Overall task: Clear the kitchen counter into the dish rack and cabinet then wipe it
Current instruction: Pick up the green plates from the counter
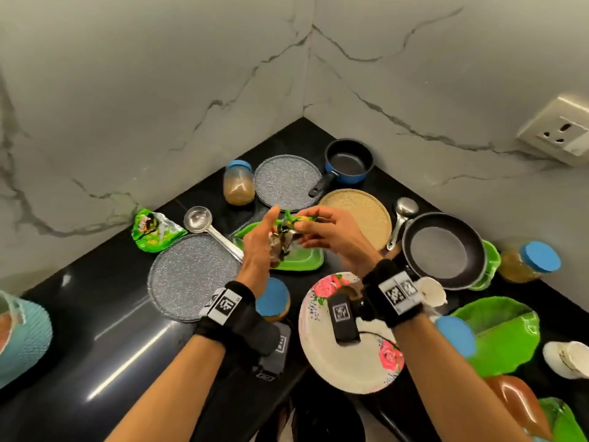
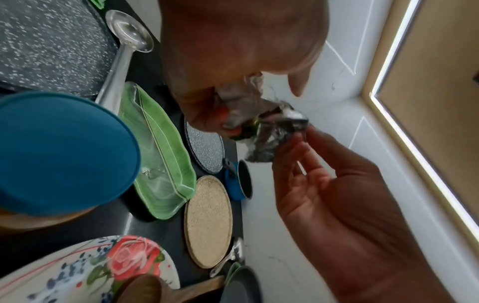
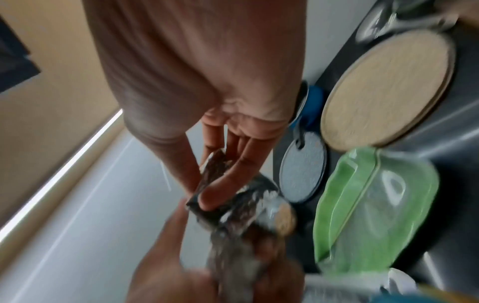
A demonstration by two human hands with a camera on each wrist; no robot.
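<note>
- We see the left hand [image 1: 258, 247] gripping a crumpled foil wrapper [image 1: 284, 238] above the green tray [image 1: 306, 263].
- The right hand [image 1: 331, 234] pinches the wrapper's other end.
- A second wrapper [image 1: 153, 231] lies on the black counter [image 1: 95, 301].

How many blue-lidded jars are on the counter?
4: one blue-lidded jar by the back-left wall, one under the left wrist, one far right, one below the right wrist. Others may be hidden.
</note>
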